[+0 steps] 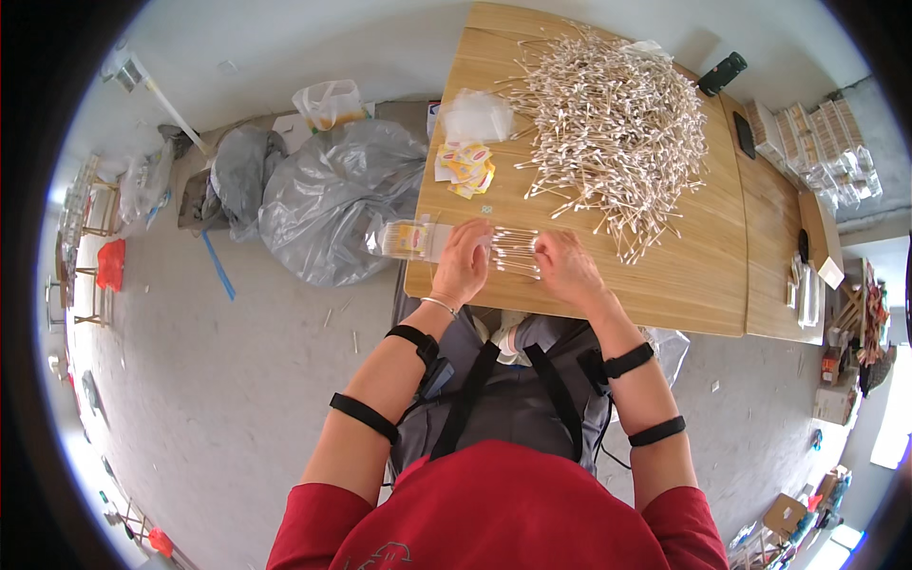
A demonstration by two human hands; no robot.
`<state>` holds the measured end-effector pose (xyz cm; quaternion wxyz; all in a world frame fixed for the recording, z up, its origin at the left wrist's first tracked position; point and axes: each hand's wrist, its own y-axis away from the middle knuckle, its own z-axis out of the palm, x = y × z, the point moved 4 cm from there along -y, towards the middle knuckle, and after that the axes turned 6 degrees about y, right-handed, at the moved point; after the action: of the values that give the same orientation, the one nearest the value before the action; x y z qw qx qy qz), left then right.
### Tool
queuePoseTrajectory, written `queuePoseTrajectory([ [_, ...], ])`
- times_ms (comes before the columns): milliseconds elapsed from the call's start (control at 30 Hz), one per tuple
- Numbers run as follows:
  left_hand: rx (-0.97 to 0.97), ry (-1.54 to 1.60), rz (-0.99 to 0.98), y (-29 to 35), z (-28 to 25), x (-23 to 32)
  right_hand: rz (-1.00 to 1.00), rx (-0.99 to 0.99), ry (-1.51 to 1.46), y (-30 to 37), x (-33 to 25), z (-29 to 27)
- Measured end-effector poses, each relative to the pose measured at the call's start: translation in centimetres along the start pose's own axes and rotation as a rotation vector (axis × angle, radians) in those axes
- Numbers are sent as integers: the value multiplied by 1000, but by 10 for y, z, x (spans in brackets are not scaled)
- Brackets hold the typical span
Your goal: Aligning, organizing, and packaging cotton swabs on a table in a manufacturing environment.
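At far left, a big grey bag (342,209) sits on the floor beside the worktop (698,290). Next, at the worktop's near left edge, lies a clear packet (432,243) with a yellow label showing through. It looks thin, light and slippery, so its open end should be the surest place to take hold, pinched flat without crushing what is inside.

The left grip (462,261) is closed over that right-hand end of the packet. Beyond it lie loose yellow cards (465,169), likely stiff enough to lift by one edge, and clear sleeves (477,116), which may cling together.

Between the hands a row of cotton swabs (516,252) lies side by side — nearly weightless, with stiff, slim sticks that would roll or snap if squeezed hard. They are best gathered along the sticks, sparing the soft tips. The right grip (570,268) is narrow, fingers curled at the row's right end; whether it pinches the swabs I cannot tell. Farther right and back, a tangled swab heap (617,123) would probably slide apart if nudged — small pinches suit it.
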<state>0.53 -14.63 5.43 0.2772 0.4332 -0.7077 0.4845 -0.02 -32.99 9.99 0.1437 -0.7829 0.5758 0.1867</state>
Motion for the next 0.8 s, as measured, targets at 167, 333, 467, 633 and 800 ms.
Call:
queuePoseTrajectory([
  [167,-18,-2,-42,-2,-1,10,202,127,-83,55,45,-40],
  [333,-113,-68,42,-2,3,12,462,175,88,168,119,-73],
  [467,-123,-103,88,-1,6,12,726,34,256,238,156,-74],
  [633,-38,-6,-34,-3,0,11,533,200,286,184,116,-68],
  [800,7,-22,-36,0,0,4,37,-21,333,70,23,-14],
])
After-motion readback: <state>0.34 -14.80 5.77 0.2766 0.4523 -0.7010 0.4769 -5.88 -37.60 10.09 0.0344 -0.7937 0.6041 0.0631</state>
